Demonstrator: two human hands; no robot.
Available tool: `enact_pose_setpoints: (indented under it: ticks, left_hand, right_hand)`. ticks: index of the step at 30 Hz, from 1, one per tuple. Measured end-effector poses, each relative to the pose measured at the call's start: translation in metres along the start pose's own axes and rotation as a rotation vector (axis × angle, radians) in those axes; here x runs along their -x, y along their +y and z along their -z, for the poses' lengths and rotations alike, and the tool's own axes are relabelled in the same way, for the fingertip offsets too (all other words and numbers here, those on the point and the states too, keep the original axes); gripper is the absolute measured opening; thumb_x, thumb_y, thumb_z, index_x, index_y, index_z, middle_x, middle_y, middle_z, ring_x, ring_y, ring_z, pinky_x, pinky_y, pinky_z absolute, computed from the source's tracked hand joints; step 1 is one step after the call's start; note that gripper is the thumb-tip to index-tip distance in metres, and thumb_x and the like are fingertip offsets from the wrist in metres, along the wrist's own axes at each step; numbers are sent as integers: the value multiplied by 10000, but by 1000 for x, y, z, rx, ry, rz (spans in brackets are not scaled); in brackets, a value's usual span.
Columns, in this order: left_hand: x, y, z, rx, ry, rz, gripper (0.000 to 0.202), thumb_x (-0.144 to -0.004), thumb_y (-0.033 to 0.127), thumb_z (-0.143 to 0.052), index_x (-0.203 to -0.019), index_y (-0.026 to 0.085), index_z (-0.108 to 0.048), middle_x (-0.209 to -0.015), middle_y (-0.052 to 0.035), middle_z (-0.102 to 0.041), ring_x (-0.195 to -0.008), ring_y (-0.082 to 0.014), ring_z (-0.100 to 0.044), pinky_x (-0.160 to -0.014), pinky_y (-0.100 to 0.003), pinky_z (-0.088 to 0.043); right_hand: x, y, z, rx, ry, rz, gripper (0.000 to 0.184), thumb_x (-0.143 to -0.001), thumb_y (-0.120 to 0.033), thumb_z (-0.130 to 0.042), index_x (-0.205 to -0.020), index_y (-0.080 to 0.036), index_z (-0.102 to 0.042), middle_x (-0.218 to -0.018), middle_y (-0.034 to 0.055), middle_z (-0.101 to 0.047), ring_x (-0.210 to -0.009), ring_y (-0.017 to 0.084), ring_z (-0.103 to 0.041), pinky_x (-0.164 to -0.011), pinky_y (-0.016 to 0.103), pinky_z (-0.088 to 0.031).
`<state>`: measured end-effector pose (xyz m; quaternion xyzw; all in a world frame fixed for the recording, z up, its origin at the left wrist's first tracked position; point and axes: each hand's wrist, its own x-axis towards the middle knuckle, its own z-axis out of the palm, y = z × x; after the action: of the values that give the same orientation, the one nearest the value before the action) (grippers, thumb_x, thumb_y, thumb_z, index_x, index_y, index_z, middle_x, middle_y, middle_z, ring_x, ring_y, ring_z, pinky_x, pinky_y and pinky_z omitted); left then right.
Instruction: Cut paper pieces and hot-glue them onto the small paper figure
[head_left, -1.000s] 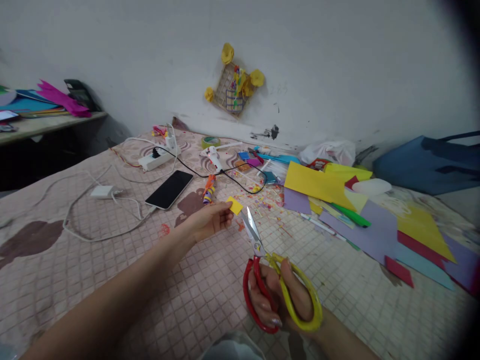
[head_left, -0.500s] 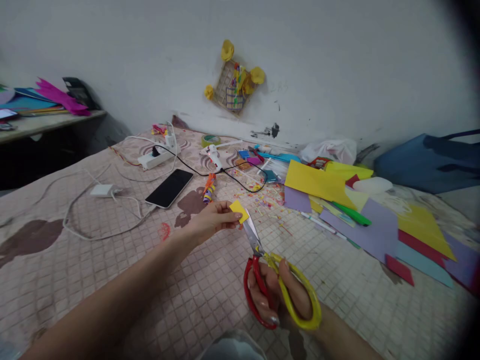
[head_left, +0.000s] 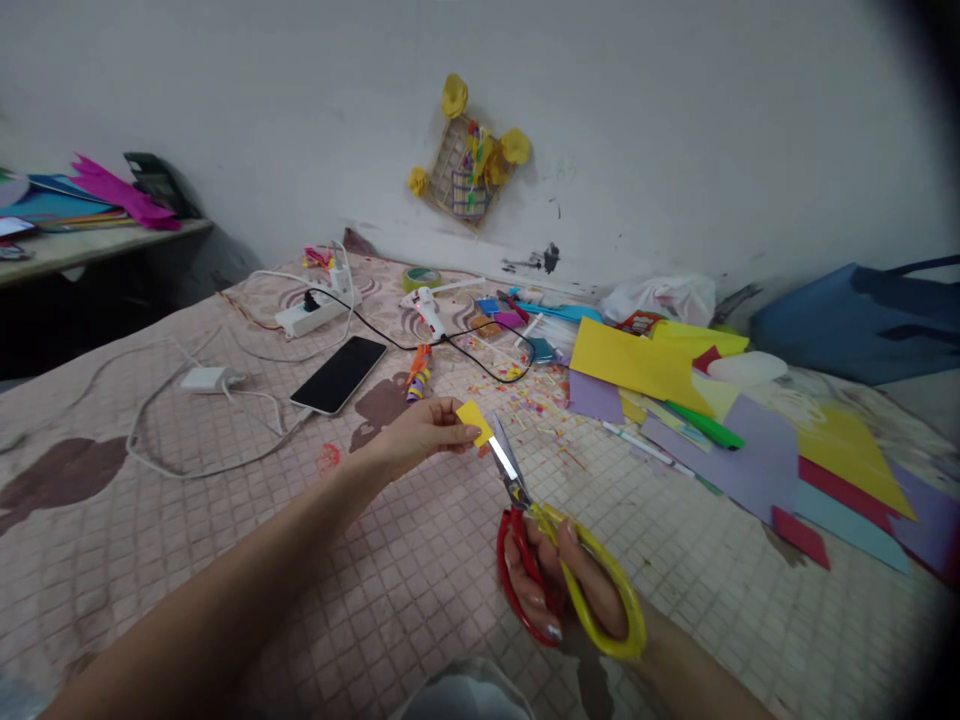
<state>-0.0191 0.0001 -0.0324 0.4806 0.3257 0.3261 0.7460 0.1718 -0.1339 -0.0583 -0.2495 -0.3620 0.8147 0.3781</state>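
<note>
Between the thumb and fingers of my left hand (head_left: 435, 430) is a small yellow piece of paper (head_left: 474, 420). My right hand (head_left: 559, 580) has its thumb and fingers through the loops of a pair of scissors (head_left: 506, 465), one handle red and the other yellow. The blades point up and away from me, slightly parted, with the tips right at the paper's right edge. Whether they touch the paper I cannot tell. Behind the paper lies a small orange and purple striped figure (head_left: 418, 375).
A glue gun (head_left: 427, 312) with a black cord, a power strip (head_left: 311, 315) and a phone (head_left: 339, 375) on a white cable lie at the left and back. Tiny scraps dot the middle. Coloured sheets (head_left: 742, 460) and a green pen-like item (head_left: 705, 425) cover the right.
The scissors and my right hand have shifted slightly to the right, and the blades sit at a changed angle to the paper. My left hand has barely moved.
</note>
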Motion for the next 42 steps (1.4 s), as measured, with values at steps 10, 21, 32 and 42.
enact_pose_setpoints:
  ticks: [10,21,32,42]
  left_hand:
    - [-3,-3,6,22,-54,-4,221,-649,201,-744,-734,131,-553,-684,12,-633,-590,-50,-549,-581,-176,-397]
    - [-3,-3,10,-1,-75,-8,194,-669,203,-733,-749,131,-571,-696,-1,-643,-597,-54,-549,-567,-171,-390]
    - [3,2,1,-51,-81,43,216,-620,208,-763,-716,115,-593,-675,-4,-630,-580,-60,-535,-561,-184,-396]
    - [3,0,1,50,-76,88,186,-677,229,-732,-710,120,-585,-664,-15,-657,-559,-57,-574,-583,-176,-438]
  right_hand:
    - [2,2,2,16,51,-42,537,-773,-693,-414,-780,-161,-482,-491,-70,-425,-305,20,-301,-303,134,-260]
    - [4,8,-1,85,114,-28,515,-782,-674,-425,-777,-164,-493,-444,-92,-399,-256,18,-279,-268,133,-269]
    - [5,6,-4,89,74,-30,527,-807,-672,-373,-803,-161,-501,-490,-70,-425,-292,29,-331,-301,144,-288]
    - [4,7,-1,57,85,-27,519,-792,-679,-397,-803,-167,-487,-481,-79,-419,-286,19,-307,-285,132,-294]
